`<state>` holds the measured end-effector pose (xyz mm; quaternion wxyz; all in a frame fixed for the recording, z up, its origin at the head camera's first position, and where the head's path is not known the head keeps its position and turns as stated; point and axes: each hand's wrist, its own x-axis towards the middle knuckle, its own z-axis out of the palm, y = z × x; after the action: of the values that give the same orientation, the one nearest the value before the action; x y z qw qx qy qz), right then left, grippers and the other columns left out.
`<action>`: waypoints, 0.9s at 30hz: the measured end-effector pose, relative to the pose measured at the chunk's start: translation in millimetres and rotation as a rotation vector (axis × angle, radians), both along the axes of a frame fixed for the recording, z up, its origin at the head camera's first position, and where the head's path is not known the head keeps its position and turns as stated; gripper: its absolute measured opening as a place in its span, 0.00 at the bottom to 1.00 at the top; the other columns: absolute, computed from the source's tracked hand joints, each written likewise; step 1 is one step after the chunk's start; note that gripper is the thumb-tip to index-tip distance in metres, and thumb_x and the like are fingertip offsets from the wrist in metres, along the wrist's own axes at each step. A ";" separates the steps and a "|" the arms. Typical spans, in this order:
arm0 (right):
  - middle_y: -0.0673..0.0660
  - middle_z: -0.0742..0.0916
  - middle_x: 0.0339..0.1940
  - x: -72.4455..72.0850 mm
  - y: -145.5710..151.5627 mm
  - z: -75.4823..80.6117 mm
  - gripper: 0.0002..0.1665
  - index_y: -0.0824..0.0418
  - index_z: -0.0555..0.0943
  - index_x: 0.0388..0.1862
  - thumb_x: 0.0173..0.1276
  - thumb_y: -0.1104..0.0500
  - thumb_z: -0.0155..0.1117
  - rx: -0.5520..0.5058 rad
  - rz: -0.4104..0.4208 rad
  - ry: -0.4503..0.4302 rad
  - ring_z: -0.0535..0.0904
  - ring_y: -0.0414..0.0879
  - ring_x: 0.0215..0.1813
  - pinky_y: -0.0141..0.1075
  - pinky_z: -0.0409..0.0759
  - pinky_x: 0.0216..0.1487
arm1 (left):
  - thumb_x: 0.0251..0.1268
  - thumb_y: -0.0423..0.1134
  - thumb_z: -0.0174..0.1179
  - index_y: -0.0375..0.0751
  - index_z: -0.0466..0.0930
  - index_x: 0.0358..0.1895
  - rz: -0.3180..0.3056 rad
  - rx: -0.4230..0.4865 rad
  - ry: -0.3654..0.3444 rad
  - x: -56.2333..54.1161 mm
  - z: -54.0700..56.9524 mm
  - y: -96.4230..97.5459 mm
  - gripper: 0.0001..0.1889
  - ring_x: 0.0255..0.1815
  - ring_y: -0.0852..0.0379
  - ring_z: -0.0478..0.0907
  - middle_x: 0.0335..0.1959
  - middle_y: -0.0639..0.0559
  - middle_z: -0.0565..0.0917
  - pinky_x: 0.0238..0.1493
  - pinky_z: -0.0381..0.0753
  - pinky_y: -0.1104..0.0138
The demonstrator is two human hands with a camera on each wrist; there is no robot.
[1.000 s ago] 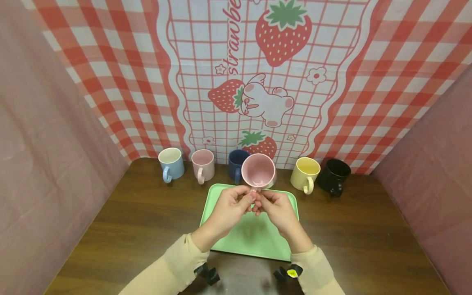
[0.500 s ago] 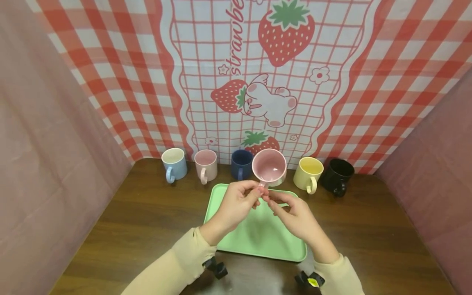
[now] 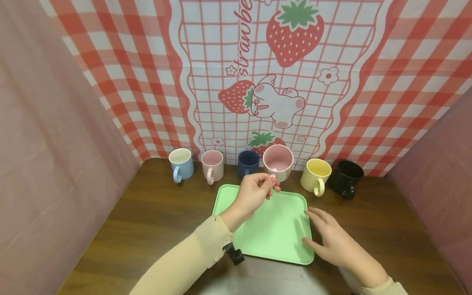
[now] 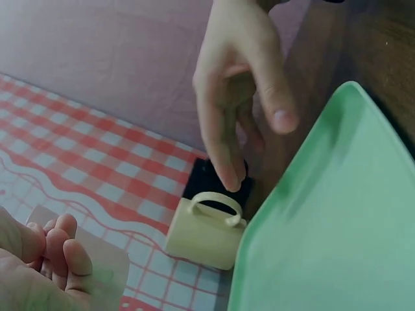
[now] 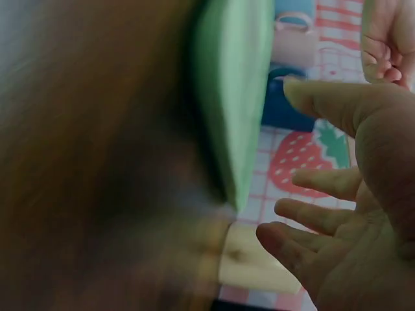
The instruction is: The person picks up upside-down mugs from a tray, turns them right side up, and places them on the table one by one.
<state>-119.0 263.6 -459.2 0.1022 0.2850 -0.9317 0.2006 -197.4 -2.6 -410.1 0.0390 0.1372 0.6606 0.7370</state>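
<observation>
A pink mug (image 3: 278, 162) is tilted so its inside faces me, beyond the far edge of the green tray (image 3: 273, 229). My left hand (image 3: 254, 194) pinches its handle between thumb and fingers; the fingers cover most of the handle. At the tray's right edge, my right hand (image 3: 333, 239) has its fingers spread and holds nothing. Whether its fingertips touch the rim I cannot tell. In the left wrist view the right hand (image 4: 240, 84) hangs above the yellow mug (image 4: 206, 233) and beside the tray (image 4: 324, 214).
Along the back of the wooden table (image 3: 147, 229) stand a light blue mug (image 3: 182, 164), a second pink mug (image 3: 212, 166), a dark blue mug (image 3: 248, 163), a yellow mug (image 3: 316, 176) and a black mug (image 3: 346, 178). A strawberry-print checked cloth (image 3: 276, 82) hangs behind them.
My right hand has let go of the pink mug's handle and moved right and down to the tray's right side. My left hand keeps holding the mug, which has shifted slightly right in view.
</observation>
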 end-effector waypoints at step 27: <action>0.78 0.72 0.80 8.8 18.4 -17.5 0.61 0.80 0.66 0.80 0.70 0.37 0.79 0.111 0.052 -0.260 0.69 0.72 0.80 0.64 0.76 0.72 | 0.84 0.36 0.62 0.37 0.93 0.41 0.193 -0.235 -0.155 -45.6 -46.9 53.0 0.12 0.28 0.64 0.78 0.29 0.52 0.91 0.23 0.67 0.73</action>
<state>-110.2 282.0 -476.7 -0.0405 0.2857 -0.9391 0.1866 -243.0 50.3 -457.0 0.0344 0.0104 0.7475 0.6633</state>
